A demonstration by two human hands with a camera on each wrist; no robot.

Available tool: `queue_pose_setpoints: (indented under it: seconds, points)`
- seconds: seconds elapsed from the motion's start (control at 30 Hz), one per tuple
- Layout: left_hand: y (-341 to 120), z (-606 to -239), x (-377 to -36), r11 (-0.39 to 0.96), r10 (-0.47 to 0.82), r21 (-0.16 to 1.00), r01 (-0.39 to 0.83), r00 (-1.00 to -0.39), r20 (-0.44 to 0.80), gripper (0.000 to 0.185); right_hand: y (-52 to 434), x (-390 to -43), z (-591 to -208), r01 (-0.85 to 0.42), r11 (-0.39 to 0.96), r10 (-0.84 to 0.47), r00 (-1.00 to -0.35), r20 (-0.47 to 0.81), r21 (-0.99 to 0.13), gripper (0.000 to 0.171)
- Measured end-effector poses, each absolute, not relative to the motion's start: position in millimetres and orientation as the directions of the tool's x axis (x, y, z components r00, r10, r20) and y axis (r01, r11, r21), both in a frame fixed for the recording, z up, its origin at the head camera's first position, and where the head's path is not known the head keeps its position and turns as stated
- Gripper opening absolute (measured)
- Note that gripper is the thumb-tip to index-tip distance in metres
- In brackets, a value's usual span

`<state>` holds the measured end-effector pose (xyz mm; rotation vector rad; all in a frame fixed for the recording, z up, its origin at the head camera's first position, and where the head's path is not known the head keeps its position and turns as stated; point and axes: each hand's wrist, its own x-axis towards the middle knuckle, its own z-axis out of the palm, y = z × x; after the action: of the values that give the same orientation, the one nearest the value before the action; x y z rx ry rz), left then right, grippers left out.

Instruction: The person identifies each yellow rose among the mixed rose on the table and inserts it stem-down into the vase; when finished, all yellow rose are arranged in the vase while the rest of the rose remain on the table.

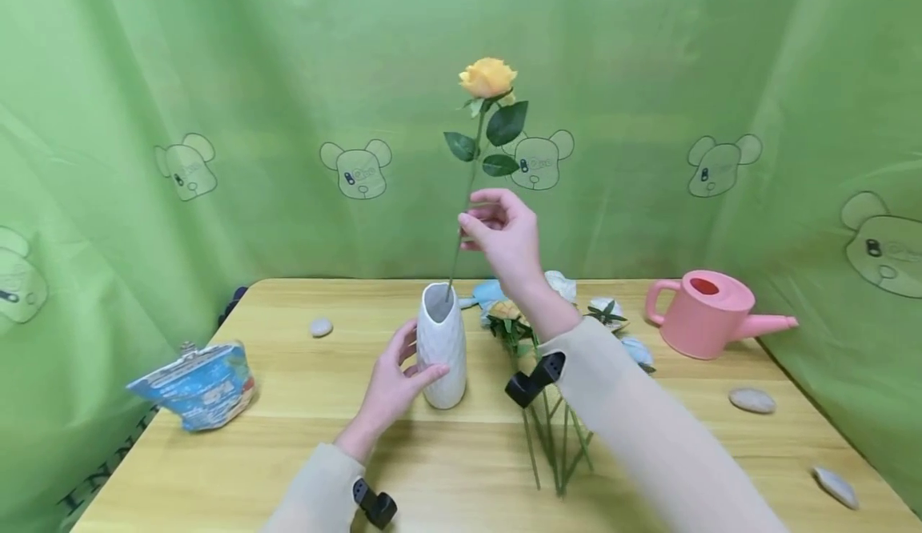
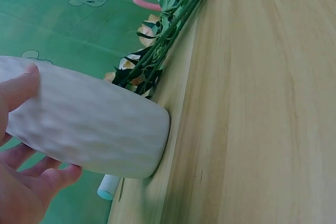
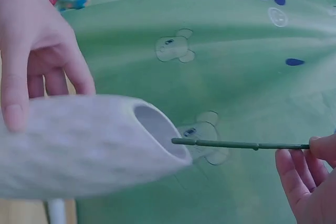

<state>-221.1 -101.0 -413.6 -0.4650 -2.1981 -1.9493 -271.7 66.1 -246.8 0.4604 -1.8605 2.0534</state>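
Observation:
A white textured vase (image 1: 442, 357) stands upright on the wooden table, its slanted mouth facing up. My left hand (image 1: 396, 381) grips its side, thumb across the front and fingers behind. Above it, my right hand (image 1: 506, 233) pinches the green stem (image 3: 226, 144) of a yellow rose (image 1: 488, 78) between thumb and fingers. The bloom and its dark leaves rise above that hand. In the right wrist view the stem's lower end overlaps the vase's opening. The left wrist view shows the base of the vase (image 2: 121, 135) on the tabletop.
Right of the vase lie several flowers with long stems (image 1: 555, 437), partly behind my right arm. A pink watering can (image 1: 702, 317) stands at the back right. A blue bag (image 1: 205, 389) is at the left. Grey stones (image 1: 321, 326) lie about. A green curtain (image 1: 274, 77) hangs behind.

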Motion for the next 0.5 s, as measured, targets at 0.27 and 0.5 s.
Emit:
queue_pose_setpoints:
  seconds: [0.27,0.5]
  points:
    - [-97.2,-402.3,-213.4,0.117,0.144,0.932,0.343,-0.934,0.326,0.072,61.8,-276.5,-288.4,-0.424,0.126,-0.036,-0.905,0.423,-0.897,0.027]
    - [-101.5,-404.4,-214.7,0.129,0.131,0.930,0.344,-0.935,0.328,0.071,61.1,-269.7,-308.2,-0.417,0.241,-0.120,-0.909,0.400,-0.876,0.023]
